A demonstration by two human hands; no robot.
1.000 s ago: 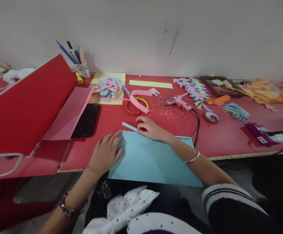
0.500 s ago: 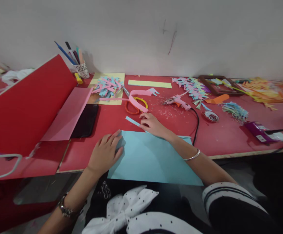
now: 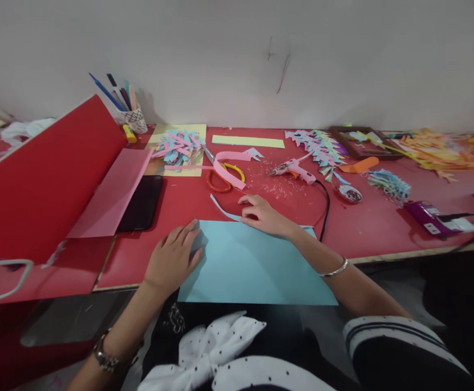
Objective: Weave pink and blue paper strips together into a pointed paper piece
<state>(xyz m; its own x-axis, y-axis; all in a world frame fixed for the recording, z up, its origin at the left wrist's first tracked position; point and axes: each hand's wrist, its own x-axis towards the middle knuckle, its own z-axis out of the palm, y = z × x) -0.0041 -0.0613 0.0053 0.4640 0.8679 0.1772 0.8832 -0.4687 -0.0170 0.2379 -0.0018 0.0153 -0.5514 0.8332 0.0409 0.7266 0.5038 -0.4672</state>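
Note:
A light blue paper sheet [image 3: 257, 271] lies at the table's near edge and overhangs it towards me. My left hand [image 3: 175, 252] rests on the sheet's left side, fingers stretched out and pressing near its far left corner. At the far edge my right hand [image 3: 263, 215] has its thumb and curled fingers on a narrow blue paper strip [image 3: 223, 210]. The strip's left end curves free of the sheet, pointing up and left. Its middle is hidden under my hand, and a bit of it shows again by the sheet's far right corner.
Scissors [image 3: 243, 172] with red and yellow handles lie beyond, under a pink paper strip [image 3: 224, 174]. A pink glue gun [image 3: 296, 169] trails a black cord. A phone [image 3: 141, 203], pink paper [image 3: 108, 198] and red board [image 3: 53, 179] are left. A purple power box [image 3: 428, 218] sits right.
My right hand has slid slightly right along the sheet's far edge. The strip's free end, straight before, now bows in a curve. My left hand stays on the sheet.

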